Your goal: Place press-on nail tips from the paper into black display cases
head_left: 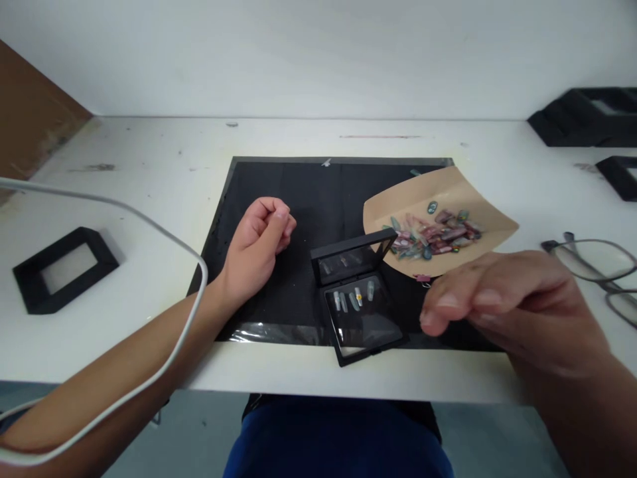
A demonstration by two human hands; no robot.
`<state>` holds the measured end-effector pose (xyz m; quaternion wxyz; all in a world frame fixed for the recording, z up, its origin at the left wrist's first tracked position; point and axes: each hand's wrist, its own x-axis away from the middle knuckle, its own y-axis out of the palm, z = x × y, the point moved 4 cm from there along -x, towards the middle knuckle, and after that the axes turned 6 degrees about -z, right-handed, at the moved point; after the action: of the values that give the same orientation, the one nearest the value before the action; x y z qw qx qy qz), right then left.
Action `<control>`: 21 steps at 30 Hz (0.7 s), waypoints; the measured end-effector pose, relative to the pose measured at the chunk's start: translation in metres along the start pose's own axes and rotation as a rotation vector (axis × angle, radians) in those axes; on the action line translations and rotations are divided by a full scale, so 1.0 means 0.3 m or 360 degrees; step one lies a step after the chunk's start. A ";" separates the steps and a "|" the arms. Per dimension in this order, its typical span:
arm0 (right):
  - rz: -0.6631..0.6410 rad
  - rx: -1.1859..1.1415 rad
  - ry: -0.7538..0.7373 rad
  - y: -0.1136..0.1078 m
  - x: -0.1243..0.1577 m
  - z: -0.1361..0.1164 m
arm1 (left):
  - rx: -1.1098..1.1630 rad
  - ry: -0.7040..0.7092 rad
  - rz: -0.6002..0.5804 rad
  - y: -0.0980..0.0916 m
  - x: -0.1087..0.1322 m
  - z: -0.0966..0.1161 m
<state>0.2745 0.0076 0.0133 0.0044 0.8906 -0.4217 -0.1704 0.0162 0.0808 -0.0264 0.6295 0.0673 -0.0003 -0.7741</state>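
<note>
My left hand [259, 238] rests on a black mat [298, 192], curled into a loose fist with nothing visible in it. My right hand [502, 305] hovers close to the camera at the right, blurred, fingers together and curled; I cannot make out anything in them. Between the hands a small black display case [359, 302] lies open on the mat, with several small coloured press-on nails [352, 299] inside. Behind it a tan paper sheet [438, 189] carries a pile of several coloured nails [432, 236].
A white table [149, 172] holds the mat. A black frame [62, 269] lies at the left, more black frames [587, 119] at the far right, eyeglasses [594, 262] at the right edge. A white cable [149, 229] loops over my left arm.
</note>
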 end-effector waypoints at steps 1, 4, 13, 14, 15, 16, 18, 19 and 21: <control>-0.0014 0.0003 0.0017 0.007 -0.001 0.000 | -0.0005 -0.0001 -0.0008 0.001 0.000 0.000; -0.0003 0.0045 0.0048 0.017 -0.005 -0.003 | -0.0021 -0.0002 -0.0039 0.000 0.002 -0.001; 0.0178 0.0018 0.0064 0.007 0.007 -0.010 | -0.0082 -0.0016 -0.0174 0.014 0.006 -0.005; 0.0188 0.0033 0.0074 0.010 0.007 -0.009 | -0.0084 -0.0020 -0.0196 0.018 0.007 -0.005; 0.0184 0.0046 0.0071 0.014 0.005 -0.010 | -0.0086 -0.0025 -0.0218 0.021 0.009 -0.006; 0.0176 0.0050 0.0061 0.018 0.004 -0.010 | -0.0085 -0.0027 -0.0237 0.024 0.011 -0.006; 0.0149 0.0028 0.0085 0.027 0.000 -0.009 | -0.0080 -0.0027 -0.0259 0.027 0.013 -0.004; 0.0129 0.0000 0.0121 0.031 -0.001 -0.007 | -0.0075 -0.0019 -0.0249 0.027 0.014 -0.002; 0.0076 -0.0085 0.0195 0.041 -0.002 -0.004 | -0.0065 0.0015 -0.0191 0.020 0.014 0.001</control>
<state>0.2653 -0.0001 0.0166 0.0581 0.8886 -0.4370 -0.1265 0.0211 0.0754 -0.0259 0.5833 0.0580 0.0225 -0.8099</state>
